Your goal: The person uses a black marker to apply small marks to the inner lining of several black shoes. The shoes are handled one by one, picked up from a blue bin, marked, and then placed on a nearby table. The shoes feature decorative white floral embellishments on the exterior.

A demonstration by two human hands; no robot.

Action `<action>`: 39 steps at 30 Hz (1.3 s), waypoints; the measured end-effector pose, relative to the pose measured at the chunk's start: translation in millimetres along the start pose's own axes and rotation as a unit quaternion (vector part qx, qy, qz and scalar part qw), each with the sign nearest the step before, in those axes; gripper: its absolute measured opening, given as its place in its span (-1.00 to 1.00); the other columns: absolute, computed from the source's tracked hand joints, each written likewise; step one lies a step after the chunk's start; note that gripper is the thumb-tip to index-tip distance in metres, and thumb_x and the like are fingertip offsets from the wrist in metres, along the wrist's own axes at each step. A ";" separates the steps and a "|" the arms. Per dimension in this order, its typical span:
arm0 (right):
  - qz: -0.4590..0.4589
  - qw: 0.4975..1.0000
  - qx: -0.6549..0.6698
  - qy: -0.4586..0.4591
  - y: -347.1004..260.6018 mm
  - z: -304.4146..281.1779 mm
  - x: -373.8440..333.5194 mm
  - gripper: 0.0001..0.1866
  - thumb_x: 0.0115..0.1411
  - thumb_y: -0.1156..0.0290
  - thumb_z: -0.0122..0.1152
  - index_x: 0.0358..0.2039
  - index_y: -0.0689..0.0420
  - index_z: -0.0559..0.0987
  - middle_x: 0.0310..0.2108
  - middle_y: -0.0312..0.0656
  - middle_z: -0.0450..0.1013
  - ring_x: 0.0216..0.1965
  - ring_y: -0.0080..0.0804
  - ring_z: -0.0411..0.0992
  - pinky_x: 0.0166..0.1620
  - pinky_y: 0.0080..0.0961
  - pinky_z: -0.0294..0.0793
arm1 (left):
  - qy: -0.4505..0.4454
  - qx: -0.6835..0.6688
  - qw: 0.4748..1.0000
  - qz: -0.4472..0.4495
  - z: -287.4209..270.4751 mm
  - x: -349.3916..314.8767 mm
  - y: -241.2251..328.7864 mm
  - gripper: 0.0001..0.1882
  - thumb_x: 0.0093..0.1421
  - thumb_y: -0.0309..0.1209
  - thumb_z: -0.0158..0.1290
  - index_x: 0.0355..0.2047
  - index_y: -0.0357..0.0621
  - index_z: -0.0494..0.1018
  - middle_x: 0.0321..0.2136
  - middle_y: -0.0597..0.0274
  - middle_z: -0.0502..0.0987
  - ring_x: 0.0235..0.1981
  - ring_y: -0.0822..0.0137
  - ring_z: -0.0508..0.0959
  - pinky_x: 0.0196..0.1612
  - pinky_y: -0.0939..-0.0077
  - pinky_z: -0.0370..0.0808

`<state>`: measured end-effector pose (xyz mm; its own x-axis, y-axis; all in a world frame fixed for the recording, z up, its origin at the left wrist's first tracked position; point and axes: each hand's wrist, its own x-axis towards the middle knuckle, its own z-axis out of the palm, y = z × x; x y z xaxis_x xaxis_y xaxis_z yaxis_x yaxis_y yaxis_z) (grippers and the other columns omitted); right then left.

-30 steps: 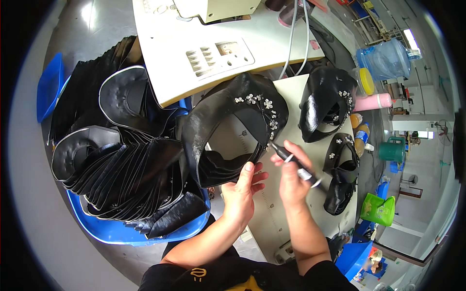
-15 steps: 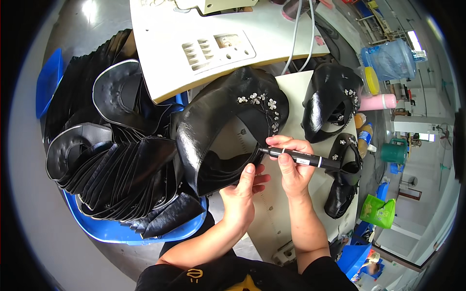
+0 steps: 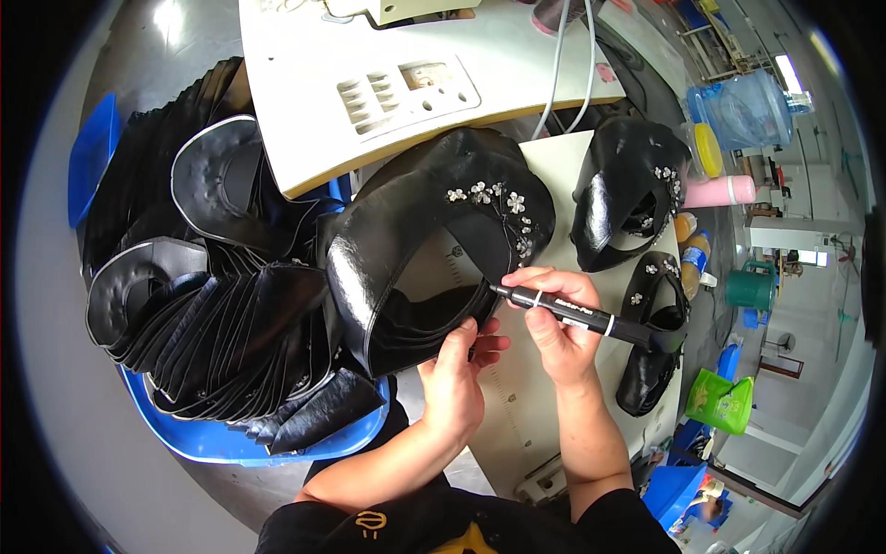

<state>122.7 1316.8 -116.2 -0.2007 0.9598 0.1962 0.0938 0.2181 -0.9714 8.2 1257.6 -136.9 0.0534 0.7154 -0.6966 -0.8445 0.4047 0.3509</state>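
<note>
1. head view: the right hand (image 3: pixel 565 337) is gripping a black marker (image 3: pixel 592 319), fingers curled round it, apparently steadying its tip.
2. the left hand (image 3: pixel 454 377) is pinching a black shoe upper (image 3: pixel 406 208), likely bracing its edge near that tip.
3. the black shoe upper is extending over the pale counter (image 3: pixel 517 434), beside stacked uppers (image 3: pixel 249 314) overhanging a blue tub (image 3: pixel 268 450).
</note>
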 end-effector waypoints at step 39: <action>0.017 0.989 -0.115 -0.088 -22.5 -14.7 0.9 -0.79 0.04 0.53 0.16 -0.32 0.26 0.36 -0.27 0.07 0.41 -0.27 -0.38 0.35 -0.18 -0.47 0.35 | 0.035 -0.130 0.990 -0.038 7.6 -14.6 2.9 -0.94 0.14 -0.46 -0.01 -0.37 -0.11 0.44 -0.33 0.32 0.49 -0.19 0.29 0.48 -0.21 0.42 0.34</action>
<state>134.8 1315.3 -92.2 -0.3582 0.9262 0.1178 0.3182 0.2397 -0.9172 9.0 1252.7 -120.9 0.0928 0.6440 -0.7594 -0.9487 0.2886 0.1288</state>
